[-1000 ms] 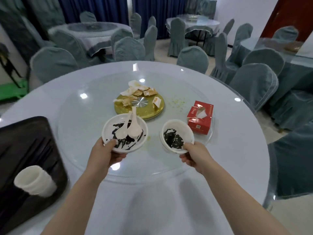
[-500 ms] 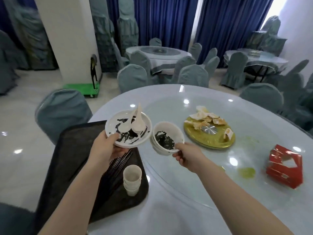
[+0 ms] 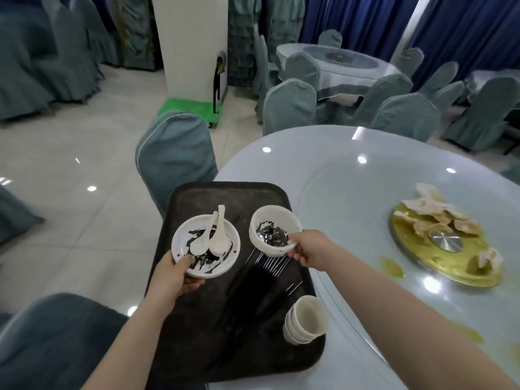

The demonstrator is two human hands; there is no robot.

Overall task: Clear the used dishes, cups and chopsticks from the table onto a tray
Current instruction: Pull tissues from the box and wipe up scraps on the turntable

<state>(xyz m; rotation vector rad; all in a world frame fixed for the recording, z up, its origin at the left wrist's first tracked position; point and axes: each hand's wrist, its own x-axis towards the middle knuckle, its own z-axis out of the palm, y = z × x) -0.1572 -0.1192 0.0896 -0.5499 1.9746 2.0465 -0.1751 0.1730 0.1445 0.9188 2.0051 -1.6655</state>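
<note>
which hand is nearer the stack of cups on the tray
Right. The right hand, gripping the bowls, is above the tray, up-image from the cups. The left hand, holding the plate, is farther off, toward the tray's opposite edge.

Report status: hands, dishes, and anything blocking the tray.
Left hand holds plate with spoons. Right hand holds bowls above tray. Chopsticks, cups take space.

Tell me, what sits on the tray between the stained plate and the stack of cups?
In the head view, a bundle of dark chopsticks lies on the tray, between the plate and the cups.
</note>
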